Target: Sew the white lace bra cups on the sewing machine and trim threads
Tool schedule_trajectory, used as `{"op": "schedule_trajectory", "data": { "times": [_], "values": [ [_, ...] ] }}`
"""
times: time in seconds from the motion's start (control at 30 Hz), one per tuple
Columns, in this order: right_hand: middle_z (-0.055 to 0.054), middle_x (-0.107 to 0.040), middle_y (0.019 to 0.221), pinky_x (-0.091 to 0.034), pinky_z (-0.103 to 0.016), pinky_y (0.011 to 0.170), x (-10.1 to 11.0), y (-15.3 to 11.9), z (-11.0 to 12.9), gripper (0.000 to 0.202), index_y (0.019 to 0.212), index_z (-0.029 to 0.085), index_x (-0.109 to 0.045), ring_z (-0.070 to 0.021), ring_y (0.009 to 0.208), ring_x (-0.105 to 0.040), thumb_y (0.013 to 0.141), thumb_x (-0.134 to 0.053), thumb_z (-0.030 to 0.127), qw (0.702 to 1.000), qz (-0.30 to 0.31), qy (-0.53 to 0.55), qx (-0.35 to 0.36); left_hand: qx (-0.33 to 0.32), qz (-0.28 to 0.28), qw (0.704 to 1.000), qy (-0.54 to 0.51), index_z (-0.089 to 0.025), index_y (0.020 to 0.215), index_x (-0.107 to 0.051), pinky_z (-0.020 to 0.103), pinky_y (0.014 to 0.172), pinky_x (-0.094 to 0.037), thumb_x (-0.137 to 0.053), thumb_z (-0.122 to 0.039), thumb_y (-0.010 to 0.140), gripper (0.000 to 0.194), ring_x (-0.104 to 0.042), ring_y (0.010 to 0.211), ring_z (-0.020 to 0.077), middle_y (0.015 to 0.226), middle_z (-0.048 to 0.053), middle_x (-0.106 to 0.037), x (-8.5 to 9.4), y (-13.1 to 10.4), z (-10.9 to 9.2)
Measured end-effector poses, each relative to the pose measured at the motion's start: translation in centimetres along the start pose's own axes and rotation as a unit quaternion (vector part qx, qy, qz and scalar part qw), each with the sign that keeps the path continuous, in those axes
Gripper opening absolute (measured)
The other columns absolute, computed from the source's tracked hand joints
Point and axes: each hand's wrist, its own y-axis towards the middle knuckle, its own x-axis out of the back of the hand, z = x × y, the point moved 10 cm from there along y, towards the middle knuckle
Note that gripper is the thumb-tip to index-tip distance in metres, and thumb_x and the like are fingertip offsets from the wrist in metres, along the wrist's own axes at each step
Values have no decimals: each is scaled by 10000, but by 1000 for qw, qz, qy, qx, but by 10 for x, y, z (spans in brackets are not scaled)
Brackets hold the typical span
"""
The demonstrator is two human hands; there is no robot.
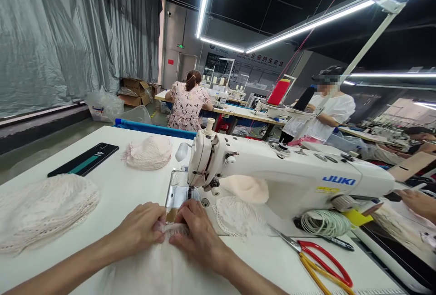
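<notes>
A white piece of fabric (150, 270) hangs over the table's front edge, and both hands grip its gathered upper edge. My left hand (145, 226) is closed, pinching the cloth between thumb and fingers. Close beside it, my right hand (200, 236) is closed on the same fabric, its fingertips near the needle area of a white JUKI sewing machine (289, 172). The metal needle plate (176, 195) shows just beyond the hands. Under the machine's arm lie a cream fabric piece (247, 188) and a white lacy piece (238, 215).
Red-and-yellow-handled scissors (323, 263) and a coil of pale cord (323, 223) lie at right. A stack of lacy pieces (47, 208), a fabric bundle (149, 153) and a dark phone (85, 159) rest at left. People (190, 102) work at tables beyond.
</notes>
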Motion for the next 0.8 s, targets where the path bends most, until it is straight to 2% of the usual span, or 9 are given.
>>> {"op": "schedule_trajectory", "data": {
  "times": [0.1,0.17,0.23,0.33,0.4,0.5,0.6,0.7,0.8],
  "values": [
    [17,-497,789,-415,-294,761,-4,-2,-2,231,711,197,-444,-158,786,-492,724,-630,60,995,20,95,-2,-20,-3,999,-43,-226,696,-405,283,669,-349,-440,-264,675,56,-487,804,208,800,-5,-512,4,-10,-10],
    [48,-465,689,-411,-231,631,-3,-8,1,195,736,203,-434,-121,657,-479,775,-608,124,991,38,130,-3,-28,8,997,-77,-228,728,-410,250,600,-328,-429,-291,710,68,-466,697,170,711,-36,-474,5,-18,-19],
    [58,-460,667,-394,-205,571,1,-17,8,183,807,206,-450,-107,615,-474,805,-629,249,981,57,187,-2,-36,30,989,-141,-224,832,-465,230,556,-300,-471,-324,717,153,-429,615,143,636,-69,-416,5,-27,-30],
    [49,-495,709,-385,-202,593,11,-33,24,357,942,202,-490,-103,646,-483,755,-708,414,949,74,305,14,-55,57,966,-246,-201,945,-562,229,583,-315,-602,-387,651,351,-438,648,148,652,-66,-430,3,-40,-47],
    [45,-516,722,-371,-201,593,18,-46,35,464,1020,203,-500,-99,643,-482,712,-753,439,931,85,353,30,-40,66,959,-274,-194,847,-616,237,604,-340,-661,-432,586,356,-463,699,172,680,-45,-479,-3,-50,-50],
    [52,-516,690,-351,-197,562,22,-67,49,483,1026,206,-518,-89,591,-452,690,-773,440,934,104,338,45,6,93,950,-297,-197,719,-618,240,617,-368,-714,-454,520,340,-477,722,185,676,-41,-518,-21,-67,-46],
    [40,-511,680,-357,-206,572,31,-86,63,307,908,189,-565,-96,599,-455,788,-684,446,950,87,293,63,7,139,931,-337,-191,688,-605,232,626,-373,-753,-436,493,346,-475,698,168,653,-50,-526,-38,-87,-55],
    [15,-539,740,-385,-227,644,44,-104,79,215,910,185,-579,-114,677,-487,882,-581,399,963,55,244,104,7,157,924,-348,-189,733,-612,223,620,-366,-771,-451,493,389,-474,689,158,658,-54,-531,-43,-103,-67],
    [8,-535,789,-386,-232,679,49,-119,90,197,963,190,-566,-118,714,-475,890,-576,373,966,45,218,132,19,149,929,-339,-180,763,-613,213,594,-336,-777,-461,493,423,-450,672,146,651,-58,-514,-42,-113,-76]
  ]
}}
